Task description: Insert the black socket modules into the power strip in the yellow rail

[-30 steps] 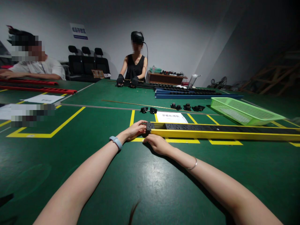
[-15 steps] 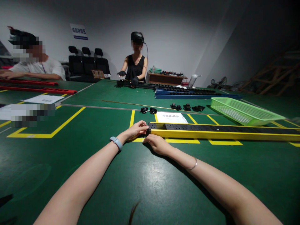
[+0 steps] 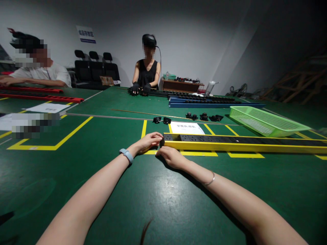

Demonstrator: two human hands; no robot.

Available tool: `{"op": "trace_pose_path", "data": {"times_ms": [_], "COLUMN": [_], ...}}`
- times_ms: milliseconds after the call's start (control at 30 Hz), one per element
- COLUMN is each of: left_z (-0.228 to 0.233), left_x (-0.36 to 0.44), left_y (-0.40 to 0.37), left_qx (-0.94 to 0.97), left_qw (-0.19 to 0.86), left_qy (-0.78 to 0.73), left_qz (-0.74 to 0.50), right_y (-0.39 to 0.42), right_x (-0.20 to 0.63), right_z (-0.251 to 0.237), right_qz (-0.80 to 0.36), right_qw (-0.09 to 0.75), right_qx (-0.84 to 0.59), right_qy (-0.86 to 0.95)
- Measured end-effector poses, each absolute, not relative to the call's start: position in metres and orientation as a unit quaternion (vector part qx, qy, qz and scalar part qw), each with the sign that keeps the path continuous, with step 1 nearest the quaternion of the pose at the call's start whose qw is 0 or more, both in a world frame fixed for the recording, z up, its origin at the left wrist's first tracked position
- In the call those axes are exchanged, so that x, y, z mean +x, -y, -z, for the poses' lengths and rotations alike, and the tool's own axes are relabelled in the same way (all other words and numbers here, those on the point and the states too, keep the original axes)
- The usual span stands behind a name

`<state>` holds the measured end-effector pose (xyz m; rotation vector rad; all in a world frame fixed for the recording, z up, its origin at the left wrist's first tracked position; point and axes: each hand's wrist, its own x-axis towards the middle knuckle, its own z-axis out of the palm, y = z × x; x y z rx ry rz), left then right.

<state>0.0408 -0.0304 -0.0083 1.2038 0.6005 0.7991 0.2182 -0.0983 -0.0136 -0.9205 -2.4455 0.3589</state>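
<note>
A long yellow rail (image 3: 199, 146) lies across the table to the right, with black socket modules (image 3: 204, 138) in its channel. The leftmost module (image 3: 172, 137) sits in the rail's left end, with a small gap beside the others. At that end, my left hand (image 3: 149, 142) has thumb and fingers closed on a black end piece (image 3: 161, 140). My right hand (image 3: 171, 157) is just in front of the same end, its fingers bent and pressed together below the piece. Whatever its fingertips hold is hidden.
Several black parts (image 3: 203, 117) and a printed sheet (image 3: 187, 128) lie behind the rail. A green basket (image 3: 268, 120) stands at the right. Blue rails (image 3: 212, 105) lie farther back, near a co-worker (image 3: 148, 73). Another person (image 3: 42, 73) sits by red rails (image 3: 63, 98) at left.
My left fingers have shifted slightly right with the black end piece, and the rail end has moved slightly right too. My right hand stays put. The co-worker opposite has lowered a gloved hand.
</note>
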Motion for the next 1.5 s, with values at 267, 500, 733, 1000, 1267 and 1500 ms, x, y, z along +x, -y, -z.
{"op": "trace_pose_path", "data": {"times_ms": [267, 500, 733, 1000, 1267, 1500], "left_z": [0.008, 0.009, 0.004, 0.002, -0.004, -0.005], "left_x": [0.041, 0.04, 0.04, 0.04, 0.049, 0.056], "left_y": [0.03, 0.029, 0.033, 0.036, 0.041, 0.046], "left_qx": [0.54, 0.534, 0.55, 0.574, 0.684, 0.724], "left_qw": [0.709, 0.712, 0.712, 0.701, 0.614, 0.582], "left_qy": [-0.283, -0.282, -0.276, -0.269, -0.278, -0.259], "left_qz": [-0.355, -0.359, -0.338, -0.327, -0.279, -0.265], "right_y": [0.099, 0.099, 0.098, 0.1, 0.097, 0.1], "right_x": [0.218, 0.218, 0.218, 0.218, 0.218, 0.22], "right_z": [0.014, 0.014, 0.014, 0.011, 0.016, 0.013], "right_qz": [-0.129, -0.128, -0.135, -0.135, -0.123, -0.066], "right_qw": [0.251, 0.249, 0.249, 0.252, 0.268, 0.306], "right_qx": [-0.344, -0.344, -0.343, -0.347, -0.333, -0.286], "right_qy": [0.896, 0.897, 0.896, 0.893, 0.896, 0.906]}}
